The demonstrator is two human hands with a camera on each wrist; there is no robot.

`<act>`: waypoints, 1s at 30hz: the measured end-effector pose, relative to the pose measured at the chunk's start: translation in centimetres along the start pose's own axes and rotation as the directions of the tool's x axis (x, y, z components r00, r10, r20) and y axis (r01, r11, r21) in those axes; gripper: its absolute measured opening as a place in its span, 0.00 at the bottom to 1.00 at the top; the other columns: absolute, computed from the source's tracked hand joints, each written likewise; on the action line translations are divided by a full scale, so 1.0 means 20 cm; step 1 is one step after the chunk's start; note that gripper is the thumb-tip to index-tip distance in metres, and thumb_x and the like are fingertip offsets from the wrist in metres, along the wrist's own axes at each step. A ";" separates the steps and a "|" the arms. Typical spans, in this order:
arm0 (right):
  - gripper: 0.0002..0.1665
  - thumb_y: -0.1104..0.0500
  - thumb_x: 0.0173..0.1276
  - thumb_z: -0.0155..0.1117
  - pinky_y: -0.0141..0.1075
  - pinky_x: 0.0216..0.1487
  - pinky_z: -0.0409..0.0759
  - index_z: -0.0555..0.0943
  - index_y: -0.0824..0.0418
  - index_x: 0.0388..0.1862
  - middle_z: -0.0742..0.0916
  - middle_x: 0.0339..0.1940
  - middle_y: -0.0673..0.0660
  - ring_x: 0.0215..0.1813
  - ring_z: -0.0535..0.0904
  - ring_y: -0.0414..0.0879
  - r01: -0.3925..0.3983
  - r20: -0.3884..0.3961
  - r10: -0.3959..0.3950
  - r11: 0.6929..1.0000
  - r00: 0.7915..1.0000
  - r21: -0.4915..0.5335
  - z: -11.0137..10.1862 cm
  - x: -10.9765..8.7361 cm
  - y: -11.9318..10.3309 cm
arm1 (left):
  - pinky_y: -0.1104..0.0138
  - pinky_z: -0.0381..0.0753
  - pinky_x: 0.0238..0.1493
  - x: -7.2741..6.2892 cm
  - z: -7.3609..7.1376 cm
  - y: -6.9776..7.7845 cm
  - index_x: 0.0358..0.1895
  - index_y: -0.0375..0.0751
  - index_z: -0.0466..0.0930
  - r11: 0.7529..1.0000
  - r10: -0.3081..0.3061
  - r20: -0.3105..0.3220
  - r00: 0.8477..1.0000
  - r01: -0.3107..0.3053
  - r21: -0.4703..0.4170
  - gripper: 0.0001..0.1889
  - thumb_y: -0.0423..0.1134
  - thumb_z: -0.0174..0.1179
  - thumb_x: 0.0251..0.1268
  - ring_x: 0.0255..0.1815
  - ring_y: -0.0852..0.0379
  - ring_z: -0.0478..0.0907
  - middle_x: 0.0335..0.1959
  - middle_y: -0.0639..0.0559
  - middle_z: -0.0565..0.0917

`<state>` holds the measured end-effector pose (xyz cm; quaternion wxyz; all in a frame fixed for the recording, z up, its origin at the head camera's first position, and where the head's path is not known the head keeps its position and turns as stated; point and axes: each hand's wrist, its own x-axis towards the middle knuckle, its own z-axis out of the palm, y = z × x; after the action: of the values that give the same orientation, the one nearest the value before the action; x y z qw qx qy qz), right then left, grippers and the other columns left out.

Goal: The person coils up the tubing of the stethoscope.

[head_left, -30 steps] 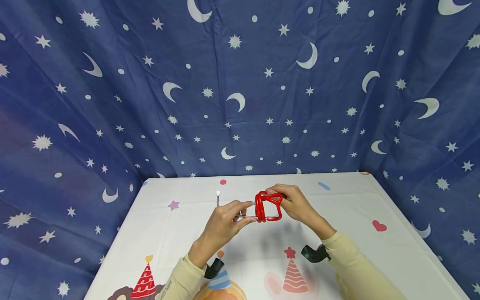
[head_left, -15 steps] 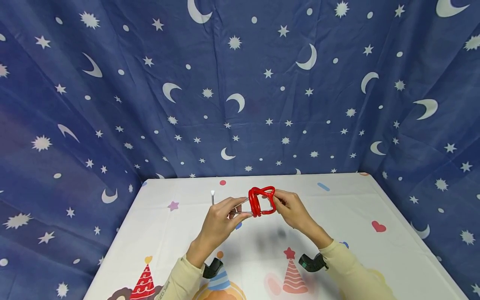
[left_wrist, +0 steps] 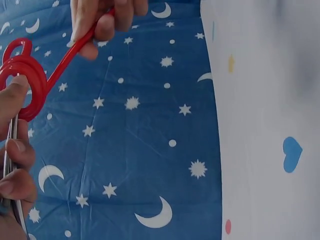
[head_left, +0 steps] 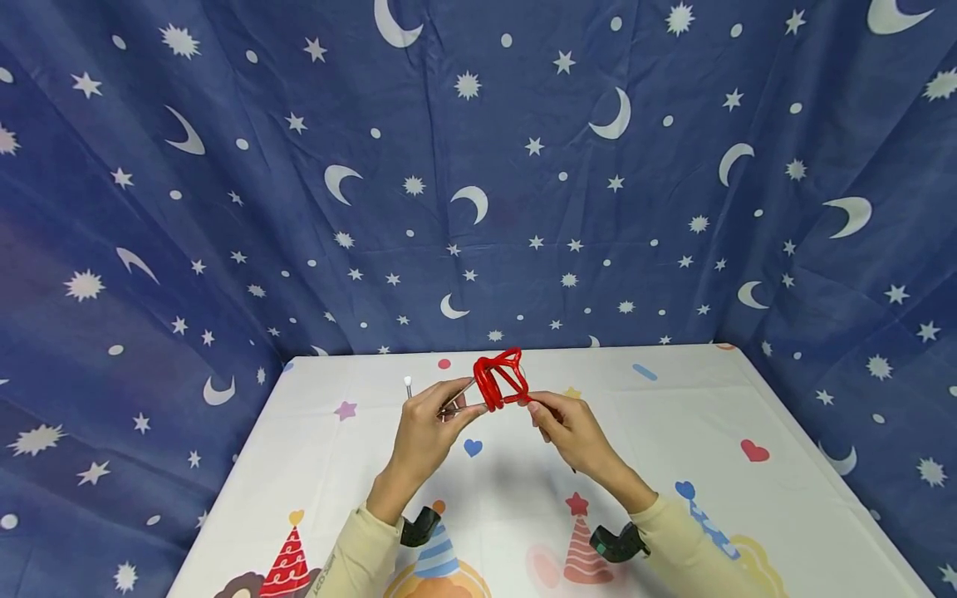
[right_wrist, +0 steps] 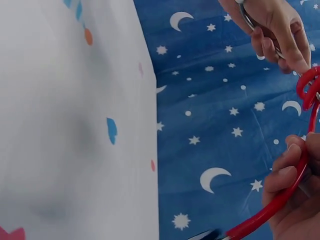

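Observation:
A stethoscope with red tubing [head_left: 488, 386] is held up over the table, its tube wound in several coils around the metal ear tubes. My left hand [head_left: 424, 436] grips those metal ear tubes [left_wrist: 13, 145], with the thumb close to the coils. Beyond the left knuckles a white ear tip [head_left: 407, 381] sticks up. At the lower right of the coils, my right hand [head_left: 574, 428] pinches the tube's free length. In the right wrist view this red length [right_wrist: 272, 207] crosses the right fingers and runs down to a dark and metal end, mostly cut off by the frame.
Below the hands is a table with a white cloth [head_left: 299, 448] printed with party hats, hearts and stars. A blue curtain [head_left: 478, 274] with moons and stars hangs behind and at both sides. Black cameras [head_left: 619, 544] sit at the wrists.
Both hands and the stethoscope have shifted left, and the coils have risen and tilted. The right hand has gone from the loop's upper right to the tube below its lower right.

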<state>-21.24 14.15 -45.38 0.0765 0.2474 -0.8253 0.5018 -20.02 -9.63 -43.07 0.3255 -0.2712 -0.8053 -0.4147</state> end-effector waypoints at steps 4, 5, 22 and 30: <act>0.13 0.57 0.75 0.57 0.29 0.24 0.74 0.83 0.60 0.51 0.79 0.23 0.53 0.22 0.71 0.36 -0.032 0.023 0.031 0.999 0.999 0.014 0.02 -0.02 0.00 | 0.74 0.75 0.24 0.00 0.00 -0.02 0.47 0.34 0.84 0.999 -0.039 -0.020 0.999 0.039 -0.002 0.22 0.34 0.77 0.45 0.23 0.63 0.72 0.24 0.53 0.79; 0.13 0.58 0.75 0.57 0.29 0.24 0.74 0.83 0.61 0.51 0.79 0.23 0.53 0.22 0.71 0.36 -0.034 0.026 0.034 0.999 0.999 0.014 0.02 -0.03 0.00 | 0.73 0.76 0.24 0.00 0.00 -0.02 0.47 0.34 0.84 0.999 -0.043 -0.020 0.999 0.043 0.000 0.22 0.35 0.77 0.45 0.23 0.63 0.72 0.24 0.53 0.79; 0.14 0.59 0.74 0.59 0.28 0.24 0.74 0.83 0.60 0.53 0.79 0.23 0.47 0.22 0.72 0.34 -0.012 0.112 0.016 0.999 0.994 -0.033 0.06 -0.08 -0.05 | 0.77 0.75 0.25 -0.01 0.02 -0.08 0.47 0.34 0.85 0.992 -0.122 -0.070 0.990 0.124 0.028 0.21 0.37 0.76 0.49 0.22 0.66 0.71 0.23 0.53 0.79; 0.16 0.57 0.74 0.58 0.27 0.21 0.74 0.82 0.65 0.54 0.79 0.24 0.45 0.22 0.71 0.30 0.076 0.136 -0.061 0.991 0.989 -0.106 0.05 -0.12 -0.09 | 0.75 0.74 0.24 -0.03 0.03 -0.10 0.48 0.36 0.85 0.984 -0.138 -0.069 0.988 0.145 0.107 0.21 0.38 0.76 0.48 0.23 0.65 0.71 0.23 0.53 0.79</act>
<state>-18.16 13.38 -45.40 0.0524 0.3038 -0.8461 0.4349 -21.21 -10.36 -44.79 0.3346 -0.1818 -0.8341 -0.3990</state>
